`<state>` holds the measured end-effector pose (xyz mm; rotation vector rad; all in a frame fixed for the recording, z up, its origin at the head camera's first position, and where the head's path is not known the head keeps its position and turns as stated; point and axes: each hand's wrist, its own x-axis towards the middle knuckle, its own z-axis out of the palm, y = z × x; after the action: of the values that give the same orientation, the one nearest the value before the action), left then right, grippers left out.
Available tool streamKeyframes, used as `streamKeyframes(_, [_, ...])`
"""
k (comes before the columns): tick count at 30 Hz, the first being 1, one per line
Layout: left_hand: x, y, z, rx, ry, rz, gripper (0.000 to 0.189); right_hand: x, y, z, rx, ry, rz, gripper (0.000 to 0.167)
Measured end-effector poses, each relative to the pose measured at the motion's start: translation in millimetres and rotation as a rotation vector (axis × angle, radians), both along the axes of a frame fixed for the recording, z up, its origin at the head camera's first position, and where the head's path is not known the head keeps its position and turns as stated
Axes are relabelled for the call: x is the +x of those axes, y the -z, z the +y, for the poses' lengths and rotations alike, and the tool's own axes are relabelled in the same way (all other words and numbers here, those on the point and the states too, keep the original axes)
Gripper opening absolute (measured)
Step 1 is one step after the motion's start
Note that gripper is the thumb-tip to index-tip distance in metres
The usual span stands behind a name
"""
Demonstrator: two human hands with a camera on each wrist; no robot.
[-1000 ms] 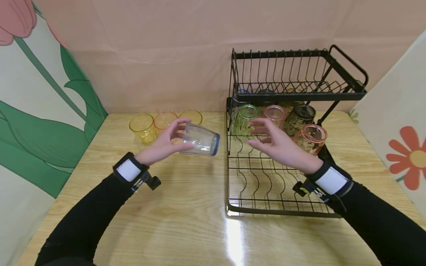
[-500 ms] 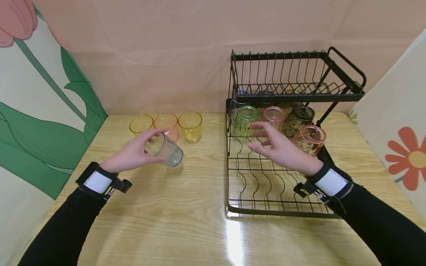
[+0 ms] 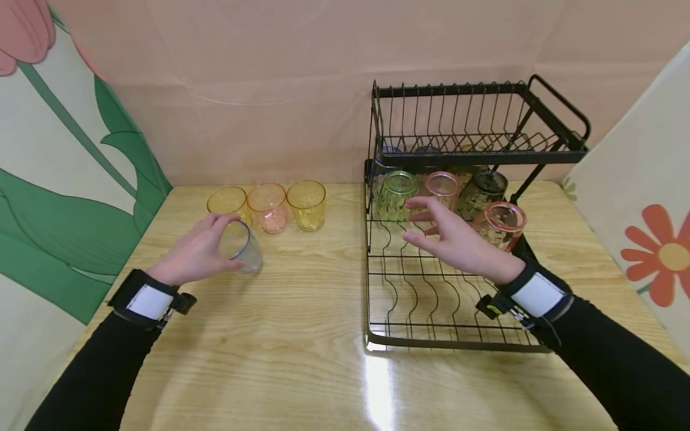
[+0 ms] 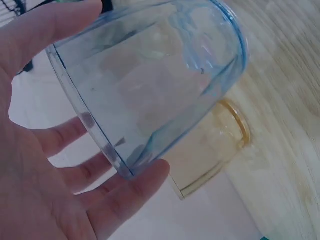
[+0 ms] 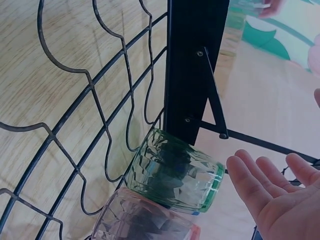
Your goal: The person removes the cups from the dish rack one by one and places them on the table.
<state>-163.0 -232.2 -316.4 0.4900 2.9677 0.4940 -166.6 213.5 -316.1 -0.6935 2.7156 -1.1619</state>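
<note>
My left hand (image 3: 194, 250) holds a clear blue glass (image 4: 155, 85) between thumb and fingers near its rim. In the head view this glass is slightly tilted, low over the table in front of the left yellow glass (image 3: 229, 200). A pink glass (image 3: 269, 209) and another yellow glass (image 3: 306, 206) stand rim up beside it in a row. My right hand (image 3: 450, 239) hovers over the rack with fingers relaxed and nothing in them. Nearest to it are an upturned green glass (image 5: 172, 172) and a pink glass (image 5: 142, 217) on the rack's lower tier.
The black two-tier dish rack (image 3: 458, 342) stands on the right of the wooden table (image 3: 280, 359). Further upturned glasses sit in it, among them a dark glass (image 3: 485, 191) and a front pink glass (image 3: 501, 224). A pink backdrop (image 3: 259, 90) rises behind the table.
My left hand has carried the blue glass leftward and down, from near the rack to the front of the left yellow glass, turning it more upright. The right hand has stayed in place.
</note>
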Motion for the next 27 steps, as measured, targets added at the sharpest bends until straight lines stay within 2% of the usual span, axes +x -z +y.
streamKeyframes(7, [-1.2, 4.2, -5.4, -0.030, -0.018, 0.033, 0.087, 1.1, -0.9, 0, 0.006, 0.003, -0.002, 0.065])
streamKeyframes(19, [-3.4, 11.5, -9.5, -0.042, -0.062, 0.006, 0.087, 0.8, -1.5, 0, 0.007, 0.006, -0.002, 0.064])
streamKeyframes(27, [-4.1, 13.3, -10.1, -0.007, -0.093, -0.002, 0.100, 0.9, -2.1, 0, 0.008, 0.007, 0.004, 0.064])
